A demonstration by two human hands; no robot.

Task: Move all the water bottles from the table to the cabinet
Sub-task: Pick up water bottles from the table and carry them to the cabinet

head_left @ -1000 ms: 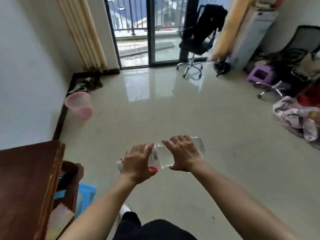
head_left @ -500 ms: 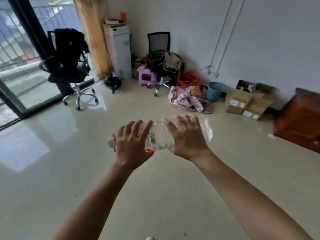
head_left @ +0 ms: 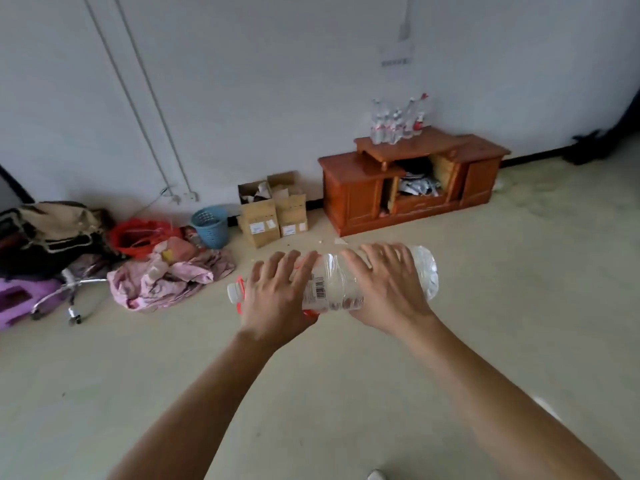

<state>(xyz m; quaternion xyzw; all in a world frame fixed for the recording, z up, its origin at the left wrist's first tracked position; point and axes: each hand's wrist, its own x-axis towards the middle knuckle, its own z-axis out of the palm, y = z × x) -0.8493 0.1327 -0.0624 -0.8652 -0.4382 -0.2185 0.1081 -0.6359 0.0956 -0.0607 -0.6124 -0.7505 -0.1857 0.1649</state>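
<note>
Plainly, from where I sit watching the head camera, both sets of fingers are wrapped over one clear water bottle (head_left: pixel 329 289). The left hand's (head_left: pixel 277 296) fingers (head_left: pixel 277 268) spread across the shoulder end, next to the barcode label. The right hand's (head_left: pixel 388 289) fingers (head_left: pixel 381 258) curl over the half nearer the base. Both thumbs are hidden beneath, so I cannot see them. The bottle lies sideways in the air above the floor (head_left: pixel 519 271), its white cap (head_left: pixel 234 293) with a red ring pointing left and its ribbed base sticking out past the right hand.

Beyond the hands, pale floor with a few white scraps (head_left: pixel 337 241) lies between me and the low reddish wooden cabinet (head_left: pixel 360 195) against the wall. A cluster of upright bottles (head_left: pixel 394 123) with red labels stands on its raised top shelf. Its middle compartment is open and full of clutter too blurred to name.

Left of the cabinet sit two open cardboard boxes (head_left: pixel 263 220), touching each other, and just beside them a blue basket (head_left: pixel 210 225). Further left lie a heap of pink cloth (head_left: pixel 166 278), a red bag (head_left: pixel 138 233), a chair's chrome base (head_left: pixel 69 296) and a purple stool (head_left: pixel 17 299) at the frame's edge. Two thin pipes (head_left: pixel 138 98) run down the wall above them. A shoe tip (head_left: pixel 375 475) shows at the bottom edge.
</note>
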